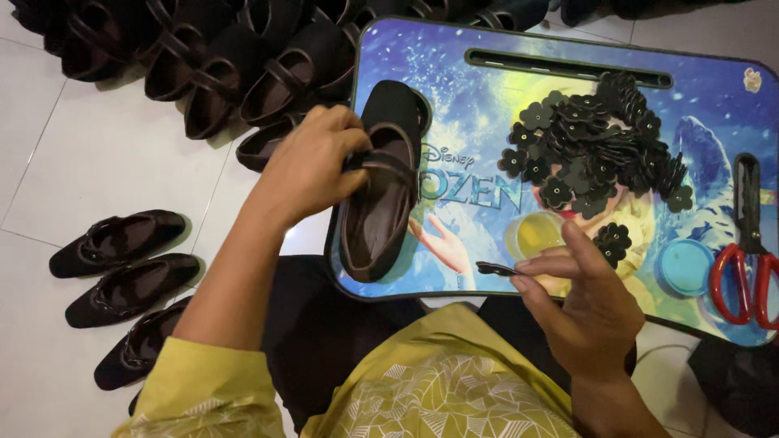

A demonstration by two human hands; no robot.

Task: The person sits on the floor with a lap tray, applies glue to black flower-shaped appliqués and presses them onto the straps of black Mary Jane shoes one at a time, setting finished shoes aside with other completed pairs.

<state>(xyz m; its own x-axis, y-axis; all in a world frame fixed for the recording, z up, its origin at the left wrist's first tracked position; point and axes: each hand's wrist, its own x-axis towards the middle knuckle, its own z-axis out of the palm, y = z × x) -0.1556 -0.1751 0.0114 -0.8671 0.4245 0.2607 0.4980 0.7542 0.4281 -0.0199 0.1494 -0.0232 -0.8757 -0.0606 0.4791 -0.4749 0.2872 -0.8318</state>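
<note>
A: Right, start at the fingers. The left hand (312, 166) is closed around the strap of a dark brown strap shoe (381, 191), holding it tilted with its toe up, over the left end of the worktop (454, 69), which is a small lap tray with a blue cartoon print. The right hand (588, 304) pinches a small black flower cutout (495, 268) between thumb and fingertips, just beside the shoe's heel end.

B: What could go wrong from here?

A: I'd say the cutout is the weak point. It is thin and held only by its edge, so a slight slackening of the pinch would drop it onto the lap or the tiled floor (105, 162). The shoe is gripped by the strap alone, so it could swing or twist as the cutout meets it.

B: Any containers?

A: A small round pot (535, 235) with a yellowish inside sits just above the right hand; possibly glue, though I can't tell from here. A round blue lid (686, 266) lies to its right. The tray's top slot (568, 77) looks empty.

B: And further out?

A: A heap of black flower cutouts (596, 146) on the tray, red-handled scissors (746, 243) at its right edge, and more dark shoes (122, 268) on the floor.
</note>
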